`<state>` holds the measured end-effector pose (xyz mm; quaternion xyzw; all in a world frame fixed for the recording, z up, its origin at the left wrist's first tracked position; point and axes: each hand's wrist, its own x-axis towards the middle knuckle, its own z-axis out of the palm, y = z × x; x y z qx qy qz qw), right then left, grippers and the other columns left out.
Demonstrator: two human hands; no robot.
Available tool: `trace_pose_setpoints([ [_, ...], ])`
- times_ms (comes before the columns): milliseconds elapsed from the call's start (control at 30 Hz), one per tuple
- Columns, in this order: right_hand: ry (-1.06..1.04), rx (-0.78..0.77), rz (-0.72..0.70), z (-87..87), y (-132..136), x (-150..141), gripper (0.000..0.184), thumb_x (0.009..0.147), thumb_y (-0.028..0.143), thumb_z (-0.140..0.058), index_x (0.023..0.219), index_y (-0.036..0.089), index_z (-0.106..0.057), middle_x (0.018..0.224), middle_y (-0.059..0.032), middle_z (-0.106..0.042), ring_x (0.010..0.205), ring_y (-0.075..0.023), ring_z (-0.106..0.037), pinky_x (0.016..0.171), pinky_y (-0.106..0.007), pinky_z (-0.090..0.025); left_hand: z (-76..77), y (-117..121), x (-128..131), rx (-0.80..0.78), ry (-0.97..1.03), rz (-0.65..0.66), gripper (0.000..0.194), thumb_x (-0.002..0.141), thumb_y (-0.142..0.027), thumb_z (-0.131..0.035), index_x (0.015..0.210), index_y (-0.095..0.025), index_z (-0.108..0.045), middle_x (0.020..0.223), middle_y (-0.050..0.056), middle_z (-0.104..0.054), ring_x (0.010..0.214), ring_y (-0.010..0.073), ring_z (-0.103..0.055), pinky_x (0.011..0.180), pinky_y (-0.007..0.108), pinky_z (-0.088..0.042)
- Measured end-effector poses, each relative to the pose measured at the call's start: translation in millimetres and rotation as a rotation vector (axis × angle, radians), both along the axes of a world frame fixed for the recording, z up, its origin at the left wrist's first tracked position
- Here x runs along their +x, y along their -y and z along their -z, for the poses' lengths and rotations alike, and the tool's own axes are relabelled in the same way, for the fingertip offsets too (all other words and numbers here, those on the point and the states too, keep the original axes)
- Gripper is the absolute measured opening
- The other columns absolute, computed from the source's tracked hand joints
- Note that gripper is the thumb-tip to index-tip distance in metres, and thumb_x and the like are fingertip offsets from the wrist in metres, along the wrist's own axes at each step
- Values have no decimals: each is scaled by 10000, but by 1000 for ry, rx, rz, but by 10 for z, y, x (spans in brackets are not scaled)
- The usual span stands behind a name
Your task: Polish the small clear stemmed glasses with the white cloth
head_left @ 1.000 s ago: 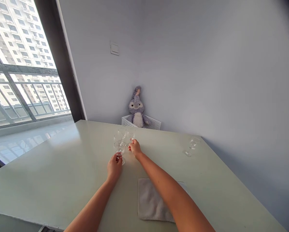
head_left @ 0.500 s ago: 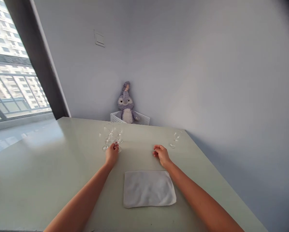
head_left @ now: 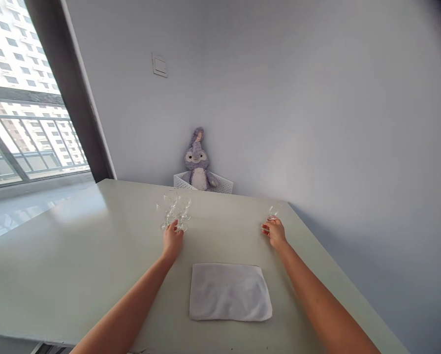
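Clustered glasses (head_left: 171, 199) upright on table (head_left: 95, 275), left, likely bunched to take little room; lone glass (head_left: 274, 211) right. Right hand (head_left: 275, 232) closed round lone glass, low, probably because the stem pinches easily. Left hand (head_left: 173, 241) part-open by the cluster's nearest foot, contact unclear.

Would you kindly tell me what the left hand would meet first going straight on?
Most likely the clustered stemmed glasses, right by the left hand; whether they touch is unclear.
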<state>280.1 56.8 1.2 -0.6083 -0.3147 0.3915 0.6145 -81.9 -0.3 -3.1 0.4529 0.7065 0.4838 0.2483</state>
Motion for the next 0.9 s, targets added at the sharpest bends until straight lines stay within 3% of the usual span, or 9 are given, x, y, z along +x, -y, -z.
trace_pose_setpoints([
  [233, -38, 7, -255, -12, 262, -682, 422, 566, 209, -572, 983, 210, -502, 1108, -46, -526, 607, -92, -586, 425, -174, -450, -132, 474, -56, 28, 190, 37, 345, 706, -246, -479, 1044, -246, -546, 1105, 49, -553, 977, 184, -509, 751, 277, -413],
  [367, -34, -1, -506, -71, 553, -1167, 458, 596, 217, -571, 1051, 213, -515, 1200, -75, -490, 706, -141, -609, 472, -220, -492, -179, 595, -84, 4, 261, 52, 316, 701, -261, -496, 1011, -235, -548, 1080, 51, -566, 950, 178, -518, 744, 281, -410],
  [467, 34, -23, -633, -128, 752, -1363, 526, 640, 208, -536, 1160, 225, -458, 1276, -97, -426, 795, -155, -602, 559, -256, -519, -166, 617, -112, -24, 295, 99, 323, 690, -252, -509, 1008, -215, -553, 1118, 65, -557, 906, 167, -538, 728, 272, -416],
  [600, 213, 19, -707, -222, 1039, -1374, 397, 695, 176, -451, 1083, 198, -528, 1089, -79, -564, 761, -153, -589, 577, -263, -503, -151, 592, -126, -81, 272, 218, 454, 676, -288, -549, 1124, -227, -506, 1190, 76, -528, 765, 131, -548, 645, 251, -431],
  [700, 445, 104, -911, -299, 1298, -1290, 282, 755, 170, -403, 919, 230, -624, 913, -34, -633, 750, -158, -586, 644, -287, -495, -150, 537, -96, -73, 150, 263, 577, 640, -331, -605, 1194, -248, -463, 1154, 61, -562, 618, 100, -497, 595, 251, -420],
  [800, 773, 275, -1155, -341, 1521, -1182, 331, 789, 137, -393, 918, 289, -657, 968, -5, -644, 904, -175, -568, 830, -343, -448, -141, 480, -83, -59, 52, 222, 488, 644, -354, -596, 1108, -223, -523, 994, 38, -630, 598, 108, -487, 589, 251, -407],
  [900, 1056, 371, -1284, -330, 1640, -1061, 374, 803, 115, -408, 1007, 325, -642, 1146, 18, -588, 1086, -206, -485, 944, -408, -357, -133, 443, -135, -52, 65, 161, 376, 666, -365, -563, 1001, -195, -558, 932, 41, -631, 633, 123, -512, 574, 244, -406],
])
